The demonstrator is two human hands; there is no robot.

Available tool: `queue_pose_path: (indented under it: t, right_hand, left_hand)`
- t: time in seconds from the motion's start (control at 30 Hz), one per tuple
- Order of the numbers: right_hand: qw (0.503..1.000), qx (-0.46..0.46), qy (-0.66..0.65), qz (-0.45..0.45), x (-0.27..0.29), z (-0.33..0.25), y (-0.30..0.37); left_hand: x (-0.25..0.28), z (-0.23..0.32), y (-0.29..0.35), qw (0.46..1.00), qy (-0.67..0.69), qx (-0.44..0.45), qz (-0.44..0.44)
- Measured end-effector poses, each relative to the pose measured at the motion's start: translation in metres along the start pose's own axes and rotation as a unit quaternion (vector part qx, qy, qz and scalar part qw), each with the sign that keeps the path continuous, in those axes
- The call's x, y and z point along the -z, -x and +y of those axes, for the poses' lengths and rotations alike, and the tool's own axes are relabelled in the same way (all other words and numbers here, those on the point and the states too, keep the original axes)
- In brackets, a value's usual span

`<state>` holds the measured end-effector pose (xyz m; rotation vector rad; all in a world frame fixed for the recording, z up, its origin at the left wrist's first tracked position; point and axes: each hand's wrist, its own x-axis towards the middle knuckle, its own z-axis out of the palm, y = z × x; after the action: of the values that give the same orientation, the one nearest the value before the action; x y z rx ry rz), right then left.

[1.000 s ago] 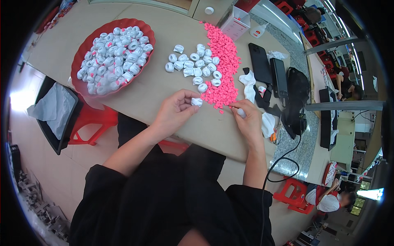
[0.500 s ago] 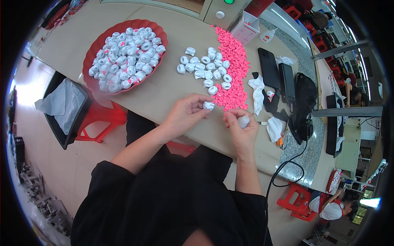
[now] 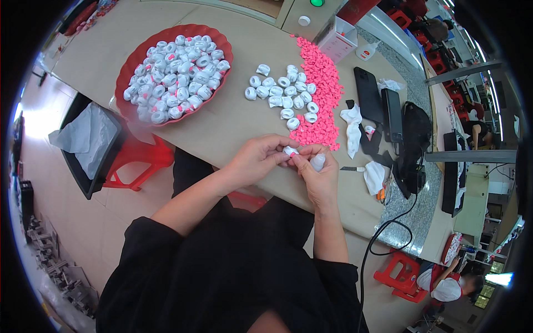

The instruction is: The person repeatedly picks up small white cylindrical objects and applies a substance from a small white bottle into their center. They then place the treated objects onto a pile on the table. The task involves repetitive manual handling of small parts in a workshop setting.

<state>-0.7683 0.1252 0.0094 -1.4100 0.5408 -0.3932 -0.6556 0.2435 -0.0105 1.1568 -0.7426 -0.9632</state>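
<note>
My left hand (image 3: 254,161) pinches a small white ring-shaped piece (image 3: 288,150) above the table's near edge. The fingertips of my right hand (image 3: 321,180) press a small pink piece (image 3: 293,155) against it. A small whitish bottle (image 3: 318,161) is tucked between that hand's thumb and fingers. Just beyond both hands spreads a long heap of pink pieces (image 3: 319,83). Beside it lie several loose white ring-shaped pieces (image 3: 287,102). At the far left, a red scalloped bowl (image 3: 123,83) is piled with white ring pieces, some with pink bits on them.
To the right lie a black phone (image 3: 366,94), a black power bank (image 3: 392,114), crumpled white cloth (image 3: 352,130), a blade (image 3: 352,168) and a cable (image 3: 388,222). A white box (image 3: 336,41) and glue bottle (image 3: 366,51) stand at the back. A black bin (image 3: 83,161) sits left.
My right hand has moved left to meet my left hand, bringing the pink piece against the white ring piece. The left hand has shifted slightly right.
</note>
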Motion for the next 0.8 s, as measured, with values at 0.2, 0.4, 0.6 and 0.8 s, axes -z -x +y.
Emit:
queue_pose_path:
  t: [0.2,0.4,0.6,0.8]
  right_hand:
    - [0.998,0.000,0.055,0.026,0.000,-0.001,0.000]
    - [0.996,0.037,0.042,0.071,-0.009,0.009,0.000]
    - [0.992,0.086,0.063,0.075,-0.009,0.014,0.004]
    - [0.962,0.219,0.151,0.054,-0.007,0.019,-0.001]
  left_hand:
    - [0.000,0.005,0.001,1.000,0.007,0.011,0.001]
    - [-0.001,0.009,0.000,0.999,0.032,0.022,0.020]
    - [-0.001,0.008,-0.002,0.996,0.071,0.040,0.047]
    - [0.000,0.003,-0.005,0.995,0.064,0.051,0.056]
